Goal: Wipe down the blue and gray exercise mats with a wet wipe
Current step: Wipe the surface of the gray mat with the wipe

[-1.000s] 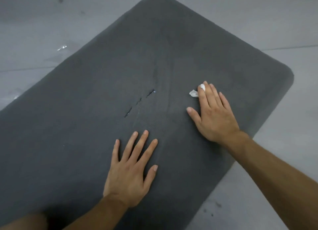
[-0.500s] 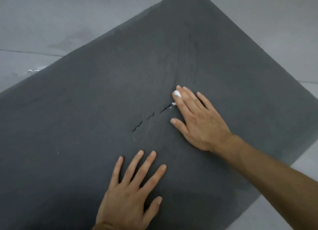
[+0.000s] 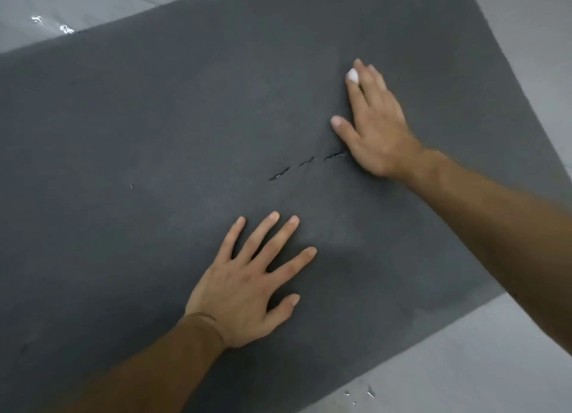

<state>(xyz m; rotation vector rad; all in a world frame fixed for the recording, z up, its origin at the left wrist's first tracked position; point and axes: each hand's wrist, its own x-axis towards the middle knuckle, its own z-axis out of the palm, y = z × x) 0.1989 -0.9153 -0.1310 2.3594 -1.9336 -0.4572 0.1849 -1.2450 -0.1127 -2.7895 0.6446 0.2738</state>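
A dark gray exercise mat (image 3: 154,140) fills most of the view, lying flat on the floor. Three short tears (image 3: 305,165) run in a line near its middle. My right hand (image 3: 374,125) lies palm down on the mat just beyond the tears, pressing a small white wet wipe (image 3: 353,74) under its fingertips; only a bit of the wipe shows. My left hand (image 3: 247,285) rests flat on the mat nearer to me, fingers spread, holding nothing. No blue mat is in view.
Pale gray floor (image 3: 464,360) shows around the mat at the lower right and top left. Small white flecks (image 3: 359,392) lie on the floor by the mat's near edge, and more flecks (image 3: 51,24) at the top left.
My right hand slid the wipe left across the tears, then pushed it farther away from me. My left hand stayed planted on the mat. The view shifted closer over the mat.
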